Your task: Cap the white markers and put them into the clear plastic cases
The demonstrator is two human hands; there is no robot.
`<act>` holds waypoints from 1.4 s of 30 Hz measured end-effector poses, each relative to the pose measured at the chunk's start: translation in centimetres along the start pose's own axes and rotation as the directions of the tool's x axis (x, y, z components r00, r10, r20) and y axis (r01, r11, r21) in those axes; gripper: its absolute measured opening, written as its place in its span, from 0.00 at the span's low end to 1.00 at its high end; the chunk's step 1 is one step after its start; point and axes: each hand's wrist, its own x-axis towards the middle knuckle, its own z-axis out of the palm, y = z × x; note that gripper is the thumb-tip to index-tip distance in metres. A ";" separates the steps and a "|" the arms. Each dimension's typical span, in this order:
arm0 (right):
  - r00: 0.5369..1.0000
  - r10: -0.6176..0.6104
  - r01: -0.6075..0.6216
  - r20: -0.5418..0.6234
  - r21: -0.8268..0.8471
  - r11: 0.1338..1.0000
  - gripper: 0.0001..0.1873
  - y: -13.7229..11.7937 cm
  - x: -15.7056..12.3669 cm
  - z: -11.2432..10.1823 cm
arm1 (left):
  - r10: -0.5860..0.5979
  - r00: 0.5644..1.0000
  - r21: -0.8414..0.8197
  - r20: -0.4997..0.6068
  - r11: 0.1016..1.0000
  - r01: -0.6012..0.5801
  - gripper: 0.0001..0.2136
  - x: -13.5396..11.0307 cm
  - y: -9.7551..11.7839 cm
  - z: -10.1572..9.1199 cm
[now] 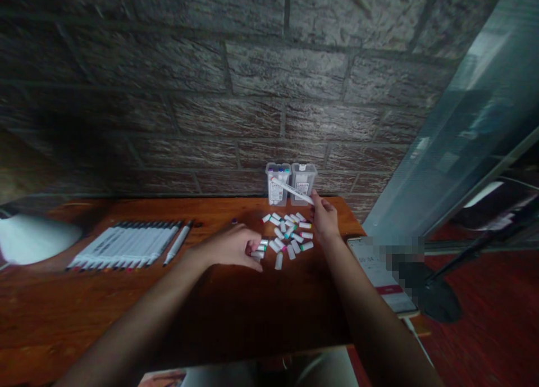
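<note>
My right hand (324, 214) pinches the lower end of a white marker (291, 189), which slants up to the left with its orange-red tip away from the hand. My left hand (236, 245) is curled on the table, its thumb and fingers closed around a few white marker caps (259, 249) with green ends. Between the two hands lies a loose spread of white caps (290, 234) with coloured ends. Behind the raised marker stand two clear plastic boxes; the left box (277, 195) has several coloured-ended pieces in it, and the right box (304, 173) is partly hidden.
Several uncapped-looking markers (126, 244) lie side by side on the left of the wooden table (252, 314), with one marker (177, 244) slightly apart. A dark cap (234, 221) sits behind my left hand. A brick wall (202, 117) rises behind; a white board-like item (374, 269) lies right.
</note>
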 end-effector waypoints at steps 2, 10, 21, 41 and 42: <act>0.999 0.025 -0.024 -0.020 0.043 0.999 0.25 0.0 -0.3 0.2 | 0.009 1.000 0.007 -0.006 1.000 -0.009 0.14 0.2 -0.3 0.3; 0.992 0.060 -0.070 0.111 0.093 0.993 0.23 -0.8 -1.6 1.0 | -0.037 0.980 0.151 -0.195 0.986 0.068 0.16 0.7 0.2 0.6; 0.978 -0.001 -0.035 0.207 0.169 0.985 0.22 -1.2 -2.4 1.6 | -0.248 0.749 -0.418 -0.614 0.907 -0.043 0.21 1.0 0.7 -0.6; 0.646 0.172 -0.039 0.743 -0.194 0.980 0.14 -1.8 -5.6 2.3 | -0.427 0.661 -0.730 -0.617 0.624 -0.279 0.22 1.8 0.6 -0.7; 0.656 0.175 -0.060 0.734 -0.180 0.982 0.15 -1.6 -5.5 2.2 | -0.446 0.649 -0.738 -0.617 0.615 -0.279 0.22 1.8 0.5 -0.7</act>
